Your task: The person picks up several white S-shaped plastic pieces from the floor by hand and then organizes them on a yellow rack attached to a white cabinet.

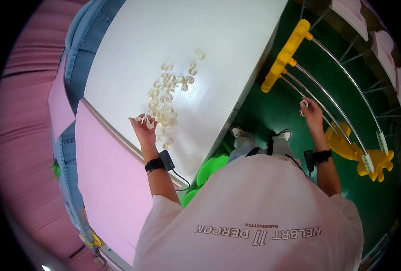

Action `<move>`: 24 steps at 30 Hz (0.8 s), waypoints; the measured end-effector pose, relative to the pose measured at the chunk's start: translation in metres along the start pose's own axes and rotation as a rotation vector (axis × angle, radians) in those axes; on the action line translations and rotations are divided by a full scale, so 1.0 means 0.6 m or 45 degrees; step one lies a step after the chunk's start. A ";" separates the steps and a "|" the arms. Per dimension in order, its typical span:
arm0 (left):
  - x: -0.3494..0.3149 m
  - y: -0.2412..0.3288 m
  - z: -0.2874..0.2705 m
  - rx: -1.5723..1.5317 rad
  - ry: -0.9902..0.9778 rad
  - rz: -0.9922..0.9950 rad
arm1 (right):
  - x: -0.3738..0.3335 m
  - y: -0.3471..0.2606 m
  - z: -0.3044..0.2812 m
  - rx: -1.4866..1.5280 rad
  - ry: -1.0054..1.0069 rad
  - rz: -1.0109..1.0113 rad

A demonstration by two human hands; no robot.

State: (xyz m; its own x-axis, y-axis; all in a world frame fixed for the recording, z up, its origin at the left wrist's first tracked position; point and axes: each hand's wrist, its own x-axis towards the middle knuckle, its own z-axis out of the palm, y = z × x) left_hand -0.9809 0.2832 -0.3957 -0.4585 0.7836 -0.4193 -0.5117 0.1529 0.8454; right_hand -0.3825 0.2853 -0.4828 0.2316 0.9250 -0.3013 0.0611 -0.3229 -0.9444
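My left hand (144, 135) is raised over the near-left edge of the white table, fingers curled round a few small white rings (151, 123). Just past it lies a loose spread of similar white rings (166, 116) on the tabletop. Off to the right, my right hand (314, 115) pinches a single white ring (304, 104) between thumb and fingers. That hand is beside the metal rods (329, 95) of a rack; whether it touches one I cannot tell. White pieces, apparently rings, are bunched at the near end of two rods (367, 163).
A yellow end piece (285, 56) holds the far ends of the rods, and another yellow piece (376, 163) the near ends. The white table (200, 27) meets a pink panel (105, 171) on the left. A green chair (212, 169) stands by my legs. White chairs or seats (383, 49) line the far right.
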 end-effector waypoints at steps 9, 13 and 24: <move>-0.034 -0.090 0.238 -0.251 -0.319 -0.327 | -0.118 -0.041 -0.149 -0.023 0.249 -0.183; -0.105 -0.186 0.388 0.071 -0.814 -0.539 | -0.166 -0.014 -0.311 0.172 0.609 -0.299; -0.382 -0.463 0.707 0.795 -1.338 -0.725 | -0.237 0.101 -0.659 0.146 0.879 -0.255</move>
State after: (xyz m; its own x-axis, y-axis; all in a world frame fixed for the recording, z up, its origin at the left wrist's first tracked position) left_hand -0.4257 0.3163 -0.3939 0.6188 0.5637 -0.5472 0.0997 0.6346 0.7664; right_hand -0.0281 0.0549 -0.4449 0.7887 0.6148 -0.0054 0.0731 -0.1025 -0.9920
